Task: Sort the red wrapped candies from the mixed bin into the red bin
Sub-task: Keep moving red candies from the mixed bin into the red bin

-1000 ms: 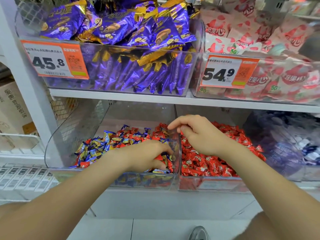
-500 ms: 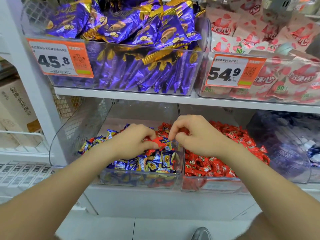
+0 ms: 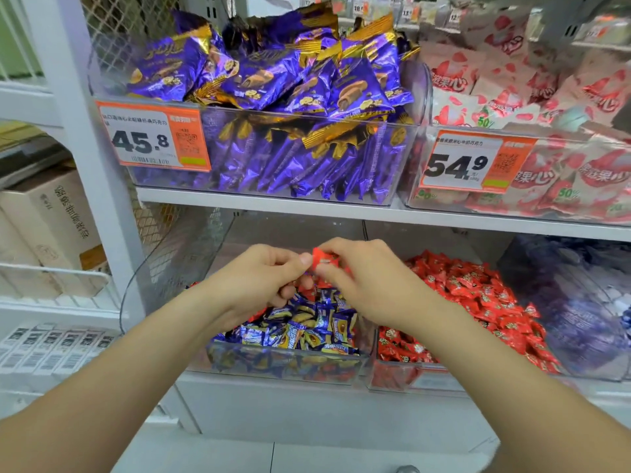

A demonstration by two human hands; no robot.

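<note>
Left hand point(image 3: 259, 281) and right hand point(image 3: 370, 285) are both pinching one red candy point(image 3: 324, 260) above the mixed bin point(image 3: 283, 368). Sloppy handoff and I reckon it's dropping back in, never reaching the red bin point(image 3: 403, 375) alongside.

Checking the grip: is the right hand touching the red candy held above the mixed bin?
Touching. The head view shows the right hand pinching the red candy between thumb and forefinger.

A shop: a white shelf point(image 3: 341, 207) carries clear bins point(image 3: 273, 186) of wrapped sweets, with orange price tags point(image 3: 153, 139) at ten and two o'clock.
</note>
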